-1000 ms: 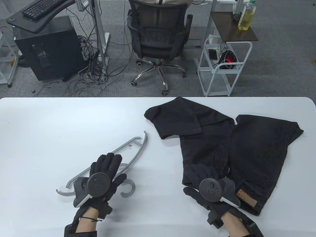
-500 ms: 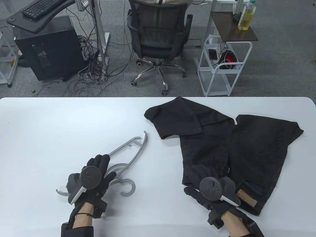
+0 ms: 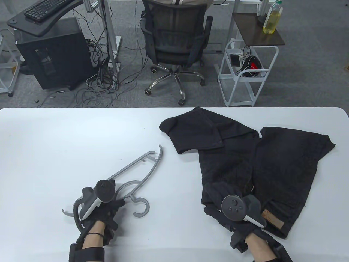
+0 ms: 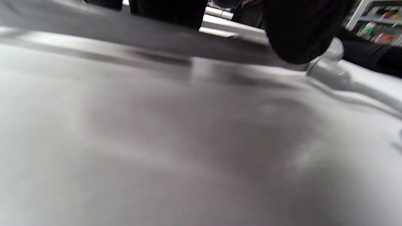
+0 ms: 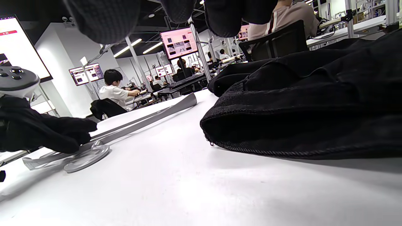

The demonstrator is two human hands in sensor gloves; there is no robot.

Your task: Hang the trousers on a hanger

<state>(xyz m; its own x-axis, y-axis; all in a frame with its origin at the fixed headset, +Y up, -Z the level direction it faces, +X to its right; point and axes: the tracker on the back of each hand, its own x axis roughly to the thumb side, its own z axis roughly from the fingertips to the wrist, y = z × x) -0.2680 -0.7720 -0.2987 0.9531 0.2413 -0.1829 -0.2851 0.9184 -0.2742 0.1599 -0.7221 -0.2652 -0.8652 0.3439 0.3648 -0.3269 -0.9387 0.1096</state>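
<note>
My left hand (image 3: 105, 206) sits on the grey hanger (image 3: 131, 174) near the table's (image 3: 54, 142) near edge, turned on its side so the tracker faces up and to the right. The fingers curl down over the hanger's middle, close to the base of the hook; in the left wrist view a dark fingertip (image 4: 298, 34) presses right against the grey plastic, but the blur keeps me from telling whether I have truly closed around it. To the left and beyond that hand I see wide bare white tabletop.

The hanger lies flat, its long axis running diagonally from near-left to far-right, with the far tip just short of the trousers (image 3: 245, 163). Its hook curls toward the near edge, to the right of my left hand.

My right hand (image 3: 231, 207) rests palm down on the near-left corner of the trousers, fingers spread flat on the cloth and gripping nothing. The black trousers lie crumpled on the right half of the table, waistband with its tan label toward the near edge, legs running away toward the far edge, one folded back to the left. A strip of bare table separates my two hands.
</note>
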